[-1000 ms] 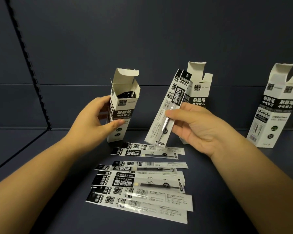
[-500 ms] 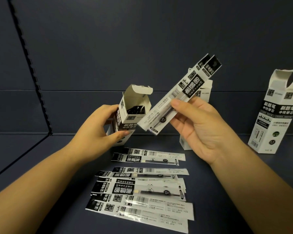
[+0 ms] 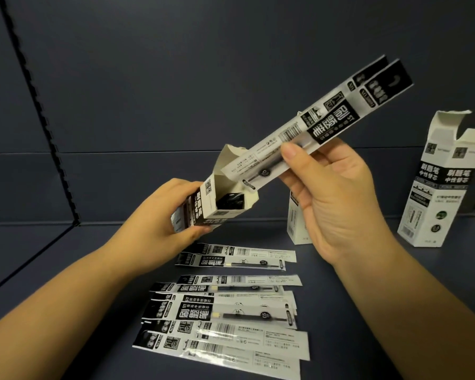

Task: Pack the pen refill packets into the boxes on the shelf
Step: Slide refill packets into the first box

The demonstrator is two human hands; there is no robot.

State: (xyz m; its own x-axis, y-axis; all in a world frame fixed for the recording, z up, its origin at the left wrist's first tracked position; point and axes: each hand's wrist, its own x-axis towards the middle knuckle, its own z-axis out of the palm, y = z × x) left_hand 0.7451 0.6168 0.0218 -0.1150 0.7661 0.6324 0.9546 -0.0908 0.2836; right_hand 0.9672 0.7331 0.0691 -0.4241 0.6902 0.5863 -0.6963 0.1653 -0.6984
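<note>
Since the earlier frame, the small black-and-white cardboard box (image 3: 203, 207) has been tipped further, mouth now turned toward the lower centre of the frame; the pair of long black-and-white refill packets (image 3: 313, 127) has been raised and angled, lower end brought to the box mouth.

Left hand (image 3: 159, 218): fingers curled round the tilted box, box gripped. Right hand (image 3: 337, 198): packets pinched between thumb and fingers near mid-length, upper end pointing to the upper right of the frame.

Progress, judged: early to midway. Dark packet tops are visible inside the held box, so some are already packed. The held pair is at the opening, not yet inserted. A loose spread of flat refill packets (image 3: 231, 311) remains on the dark blue shelf (image 3: 66, 256), lower centre; roughly eight or more, overlapping, exact count not readable.

Other containers: an open white box (image 3: 444, 187) stands upright at right, flap up, contents not visible. A second white box (image 3: 296, 226) stands behind the right hand, mostly hidden, contents not visible.
</note>
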